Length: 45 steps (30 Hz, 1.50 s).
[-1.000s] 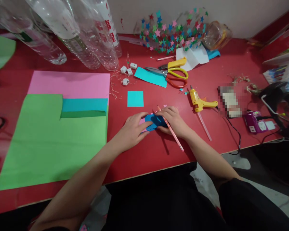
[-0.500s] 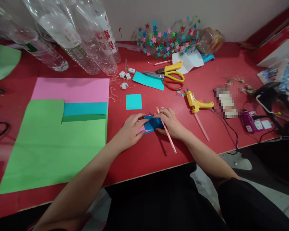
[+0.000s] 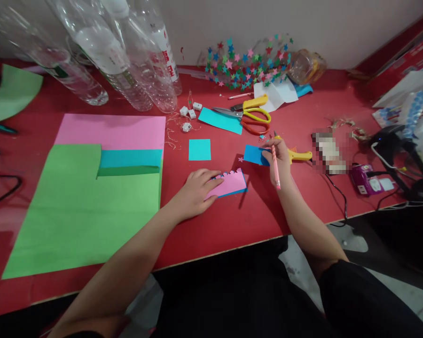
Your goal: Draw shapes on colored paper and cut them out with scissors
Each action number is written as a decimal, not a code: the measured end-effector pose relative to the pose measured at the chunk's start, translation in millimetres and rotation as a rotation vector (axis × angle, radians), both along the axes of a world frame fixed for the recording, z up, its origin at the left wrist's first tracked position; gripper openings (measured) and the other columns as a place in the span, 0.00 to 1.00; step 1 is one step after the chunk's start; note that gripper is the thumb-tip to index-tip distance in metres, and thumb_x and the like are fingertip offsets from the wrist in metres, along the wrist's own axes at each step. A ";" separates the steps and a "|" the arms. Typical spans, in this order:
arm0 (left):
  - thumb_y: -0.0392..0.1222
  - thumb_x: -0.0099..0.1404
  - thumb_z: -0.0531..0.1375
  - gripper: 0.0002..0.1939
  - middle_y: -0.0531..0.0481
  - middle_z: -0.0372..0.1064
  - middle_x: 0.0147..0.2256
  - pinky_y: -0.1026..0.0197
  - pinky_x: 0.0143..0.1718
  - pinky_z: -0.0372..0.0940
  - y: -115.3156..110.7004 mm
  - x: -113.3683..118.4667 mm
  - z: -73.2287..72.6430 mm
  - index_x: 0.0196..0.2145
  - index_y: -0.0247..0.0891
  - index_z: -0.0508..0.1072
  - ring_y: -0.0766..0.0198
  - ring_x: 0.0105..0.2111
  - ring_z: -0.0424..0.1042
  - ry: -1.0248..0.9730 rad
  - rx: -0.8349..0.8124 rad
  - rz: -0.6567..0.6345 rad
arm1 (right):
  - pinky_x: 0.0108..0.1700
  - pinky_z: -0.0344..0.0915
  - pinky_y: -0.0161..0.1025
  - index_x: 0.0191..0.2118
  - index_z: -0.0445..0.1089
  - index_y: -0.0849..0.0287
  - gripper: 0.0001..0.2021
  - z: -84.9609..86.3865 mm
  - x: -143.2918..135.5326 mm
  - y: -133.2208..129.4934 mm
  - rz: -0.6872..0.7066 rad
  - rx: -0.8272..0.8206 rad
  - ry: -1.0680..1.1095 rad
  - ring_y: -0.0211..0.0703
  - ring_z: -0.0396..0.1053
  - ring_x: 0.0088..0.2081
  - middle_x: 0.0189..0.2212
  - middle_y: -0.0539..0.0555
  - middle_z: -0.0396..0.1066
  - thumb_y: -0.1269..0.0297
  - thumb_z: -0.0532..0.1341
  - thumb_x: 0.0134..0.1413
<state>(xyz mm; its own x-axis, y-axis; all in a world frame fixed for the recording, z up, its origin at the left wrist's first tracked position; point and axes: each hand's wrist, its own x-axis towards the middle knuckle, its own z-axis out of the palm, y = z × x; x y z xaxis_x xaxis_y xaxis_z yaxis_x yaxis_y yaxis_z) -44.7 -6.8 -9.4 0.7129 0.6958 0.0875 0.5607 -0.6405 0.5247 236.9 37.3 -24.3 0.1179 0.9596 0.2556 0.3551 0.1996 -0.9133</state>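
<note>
The right hand pinches a blue paper, pencil across its fingers, while leftward the left hand lies palm down, fingers loosely apart, on notched pink paper, and farther beyond stands a bottle with unreadable red lettering.

Head view, single: from above the near edge of the red bench, facing forward and down, moderately close.
</note>
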 end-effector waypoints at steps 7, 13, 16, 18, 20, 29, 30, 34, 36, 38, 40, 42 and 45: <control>0.40 0.66 0.55 0.21 0.37 0.59 0.58 0.42 0.58 0.56 0.0 -0.3 -1.9 0.56 0.36 0.65 0.50 0.57 0.57 -0.042 0.031 -0.017 | 0.28 0.59 0.34 0.36 0.61 0.54 0.08 31.0 -24.7 -1.3 0.050 -0.128 -0.005 0.35 0.61 0.28 0.32 0.48 0.64 0.68 0.60 0.48; 0.39 0.66 0.55 0.20 0.38 0.61 0.57 0.43 0.58 0.57 1.5 -0.6 -2.3 0.56 0.36 0.66 0.50 0.57 0.59 -0.075 0.034 -0.050 | 0.30 0.60 0.35 0.36 0.59 0.54 0.09 28.7 -40.9 14.1 0.096 -0.077 -0.008 0.37 0.63 0.31 0.34 0.49 0.64 0.71 0.56 0.47; 0.38 0.66 0.55 0.20 0.38 0.61 0.57 0.42 0.58 0.57 1.8 -0.4 -1.5 0.56 0.38 0.66 0.50 0.57 0.59 -0.078 0.025 -0.051 | 0.33 0.62 0.37 0.36 0.59 0.54 0.07 25.2 -51.5 19.9 0.130 -0.043 -0.071 0.40 0.64 0.35 0.36 0.51 0.65 0.70 0.56 0.49; 0.38 0.66 0.55 0.20 0.38 0.61 0.57 0.42 0.58 0.57 1.6 -0.1 -0.8 0.55 0.38 0.67 0.50 0.58 0.59 -0.082 0.019 -0.039 | 0.35 0.63 0.38 0.36 0.59 0.54 0.06 24.5 -56.7 22.8 0.146 -0.015 -0.117 0.41 0.64 0.37 0.36 0.51 0.65 0.68 0.56 0.51; 0.38 0.66 0.55 0.19 0.38 0.61 0.57 0.42 0.58 0.57 1.3 0.2 -0.1 0.55 0.37 0.67 0.50 0.58 0.59 -0.080 0.018 -0.032 | 0.36 0.64 0.38 0.36 0.59 0.54 0.05 24.1 -59.0 25.8 0.143 0.006 -0.139 0.42 0.64 0.38 0.36 0.51 0.65 0.68 0.55 0.52; 0.38 0.66 0.55 0.19 0.38 0.62 0.56 0.42 0.57 0.58 1.3 1.0 1.1 0.54 0.37 0.68 0.50 0.56 0.60 -0.045 0.009 -0.028 | 0.45 0.64 0.42 0.38 0.62 0.56 0.07 12.4 -51.2 40.2 0.183 0.064 -0.280 0.44 0.66 0.41 0.38 0.53 0.68 0.71 0.55 0.52; 0.39 0.66 0.55 0.19 0.38 0.62 0.56 0.41 0.57 0.58 1.3 1.0 0.7 0.54 0.38 0.68 0.50 0.56 0.60 -0.047 0.008 -0.028 | 0.46 0.64 0.43 0.38 0.63 0.56 0.06 11.8 -50.0 41.0 0.182 0.085 -0.301 0.45 0.66 0.43 0.39 0.54 0.68 0.70 0.56 0.53; 0.38 0.66 0.55 0.20 0.38 0.60 0.57 0.41 0.58 0.57 1.3 0.4 -0.8 0.56 0.38 0.67 0.50 0.57 0.59 -0.077 0.004 -0.022 | 0.51 0.62 0.47 0.40 0.64 0.54 0.05 17.8 -45.0 36.3 0.085 0.160 -0.294 0.49 0.67 0.48 0.43 0.55 0.70 0.61 0.57 0.58; 0.39 0.66 0.56 0.21 0.38 0.59 0.57 0.42 0.58 0.58 1.2 -0.1 -1.4 0.57 0.38 0.65 0.50 0.57 0.59 -0.092 0.003 -0.012 | 0.50 0.63 0.45 0.41 0.64 0.54 0.06 25.4 -43.6 28.7 0.076 0.143 -0.236 0.47 0.68 0.47 0.44 0.55 0.71 0.59 0.56 0.61; 0.39 0.66 0.56 0.22 0.38 0.59 0.57 0.43 0.58 0.58 1.2 -0.6 -2.3 0.57 0.37 0.64 0.51 0.57 0.58 -0.103 0.004 -0.004 | 0.46 0.64 0.43 0.41 0.64 0.54 0.07 33.7 -44.5 19.8 0.121 0.106 -0.220 0.45 0.70 0.43 0.42 0.55 0.72 0.59 0.55 0.62; 0.40 0.67 0.56 0.22 0.37 0.59 0.57 0.44 0.58 0.58 1.1 -0.9 -3.8 0.58 0.36 0.64 0.51 0.57 0.58 -0.112 0.012 -0.003 | 0.43 0.65 0.41 0.40 0.66 0.55 0.08 40.1 -48.0 11.5 0.202 0.058 -0.258 0.44 0.70 0.40 0.39 0.54 0.73 0.58 0.54 0.62; 0.40 0.67 0.56 0.22 0.37 0.59 0.56 0.44 0.58 0.58 1.0 -0.9 -5.3 0.58 0.36 0.63 0.51 0.57 0.58 -0.119 0.021 -0.003 | 0.42 0.65 0.40 0.39 0.67 0.55 0.09 43.3 -52.7 5.2 0.298 -0.004 -0.310 0.43 0.71 0.38 0.36 0.53 0.73 0.58 0.53 0.64; 0.41 0.67 0.55 0.22 0.38 0.59 0.56 0.42 0.58 0.58 0.7 -0.5 -5.7 0.58 0.37 0.63 0.51 0.58 0.58 -0.119 0.016 0.007 | 0.41 0.65 0.39 0.40 0.68 0.54 0.09 43.1 -56.3 -2.0 0.417 -0.039 -0.392 0.42 0.71 0.37 0.35 0.52 0.75 0.59 0.52 0.65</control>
<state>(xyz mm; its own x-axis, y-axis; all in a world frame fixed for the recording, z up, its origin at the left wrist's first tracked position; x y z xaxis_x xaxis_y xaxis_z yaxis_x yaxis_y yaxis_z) -45.2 -6.1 -15.1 0.6916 0.6989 0.1825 0.5000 -0.6456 0.5773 180.6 35.3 18.9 -0.3693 0.9141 0.1676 0.5671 0.3645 -0.7386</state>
